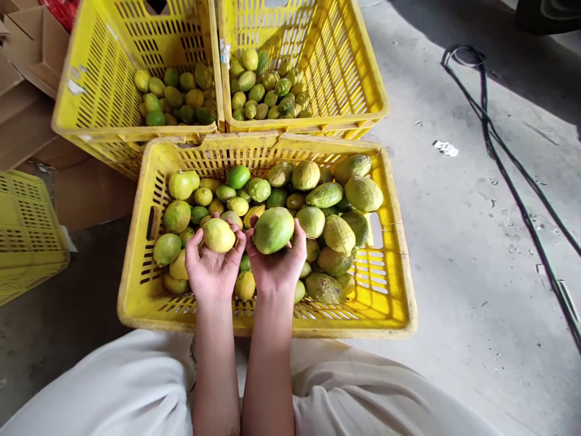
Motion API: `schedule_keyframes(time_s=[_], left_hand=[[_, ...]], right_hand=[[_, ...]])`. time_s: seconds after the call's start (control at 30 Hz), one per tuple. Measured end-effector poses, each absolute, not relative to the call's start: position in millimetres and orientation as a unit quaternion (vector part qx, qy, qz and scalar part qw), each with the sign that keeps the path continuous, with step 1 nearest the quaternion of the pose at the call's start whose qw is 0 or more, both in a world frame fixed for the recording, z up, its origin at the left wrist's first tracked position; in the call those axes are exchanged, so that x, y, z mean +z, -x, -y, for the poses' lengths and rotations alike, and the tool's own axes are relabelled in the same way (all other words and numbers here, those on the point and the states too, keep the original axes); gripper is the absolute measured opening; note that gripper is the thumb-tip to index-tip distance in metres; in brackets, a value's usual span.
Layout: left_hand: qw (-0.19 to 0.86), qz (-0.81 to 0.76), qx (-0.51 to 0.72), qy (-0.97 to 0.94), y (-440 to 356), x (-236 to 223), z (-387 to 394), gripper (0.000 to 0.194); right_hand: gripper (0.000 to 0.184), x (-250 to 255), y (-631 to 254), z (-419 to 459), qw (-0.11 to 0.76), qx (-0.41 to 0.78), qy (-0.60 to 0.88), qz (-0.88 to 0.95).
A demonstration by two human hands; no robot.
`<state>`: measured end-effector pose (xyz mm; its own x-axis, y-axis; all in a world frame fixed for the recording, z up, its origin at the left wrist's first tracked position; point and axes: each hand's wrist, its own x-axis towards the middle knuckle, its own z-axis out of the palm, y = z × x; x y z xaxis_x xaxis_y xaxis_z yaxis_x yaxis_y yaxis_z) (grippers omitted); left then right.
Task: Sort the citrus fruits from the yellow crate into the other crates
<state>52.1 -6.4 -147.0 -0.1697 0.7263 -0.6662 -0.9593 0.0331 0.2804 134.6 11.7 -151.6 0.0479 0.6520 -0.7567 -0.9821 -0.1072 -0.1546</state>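
Note:
My left hand (212, 269) is palm up, its fingers curled around a small yellow lemon (218, 235). Close beside it, my right hand (276, 266) grips a larger green lemon (273, 230) between thumb and fingers. Both hands are over the near yellow plastic crate (267, 325), which holds many yellow and green lemons. Smaller fruit, such as a bright green one (238, 177), lies mostly on the left. Bigger, rougher fruit, such as a pale yellow-green one (364, 194), is heaped on the right. My hands and forearms hide some of the fruit beneath them.
Two more yellow crates stand behind: the left one (97, 130) holds smooth fruit, the right one (381, 112) has striped green fruit. A further yellow crate (29, 230) and cardboard (27, 115) are at the left. A black cable (512, 175) lies on the concrete floor (436, 242).

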Motion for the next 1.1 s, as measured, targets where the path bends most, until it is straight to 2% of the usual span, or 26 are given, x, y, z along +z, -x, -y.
schedule_keyframes(time_s=[0.1,0.27,0.47,0.57,0.83,1.1], left_hand=[[0.619,-0.369,0.673,0.166,-51,-147,6,0.025],[0.616,-0.383,0.665,0.177,-52,-146,4,0.021],[0.619,-0.406,0.647,0.183,-54,-144,1,0.029],[0.628,-0.425,0.627,0.178,-57,-141,1,0.037],[0.613,-0.429,0.637,0.185,-54,-143,-2,0.043],[0.606,-0.419,0.647,0.197,-52,-143,-2,0.040]], right_hand=[[0.029,-152,-133,-12,0.622,0.651,0.381,-0.209],[0.021,-157,-129,-9,0.620,0.659,0.398,-0.153],[0.043,-156,-130,-11,0.616,0.643,0.429,-0.151],[0.043,-156,-128,-12,0.626,0.628,0.441,-0.140],[0.037,-165,-117,-7,0.639,0.589,0.494,-0.002],[0.031,-164,-116,-3,0.633,0.606,0.481,0.030]])
